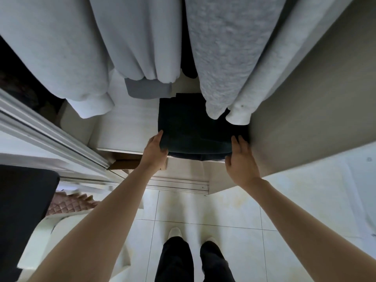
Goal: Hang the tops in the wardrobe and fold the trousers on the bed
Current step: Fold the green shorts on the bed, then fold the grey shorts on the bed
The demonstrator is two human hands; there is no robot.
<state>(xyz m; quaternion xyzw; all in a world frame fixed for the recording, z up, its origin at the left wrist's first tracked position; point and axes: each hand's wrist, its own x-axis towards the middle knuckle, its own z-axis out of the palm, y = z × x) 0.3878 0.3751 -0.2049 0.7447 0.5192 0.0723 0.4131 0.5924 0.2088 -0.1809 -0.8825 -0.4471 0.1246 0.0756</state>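
Observation:
A folded stack of dark trousers point(193, 127) lies on the white wardrobe shelf point(126, 129), its front edge sticking out over the shelf's lip. My left hand point(155, 150) holds the stack's front left corner, thumb on top. My right hand point(241, 157) lies with straight fingers against the stack's front right corner. Above them hang light grey tops point(61, 58), and a heathered grey top point(230, 58) hangs over the back of the stack, with its cuffs touching the trousers.
The beige wardrobe side wall point(305, 110) stands close on the right. A sliding door rail point(50, 137) runs along the left, and a floor track point(179, 185) lies below the shelf. Beneath that are the tiled floor point(234, 210) and my feet. A dark cloth point(22, 200) lies at the left.

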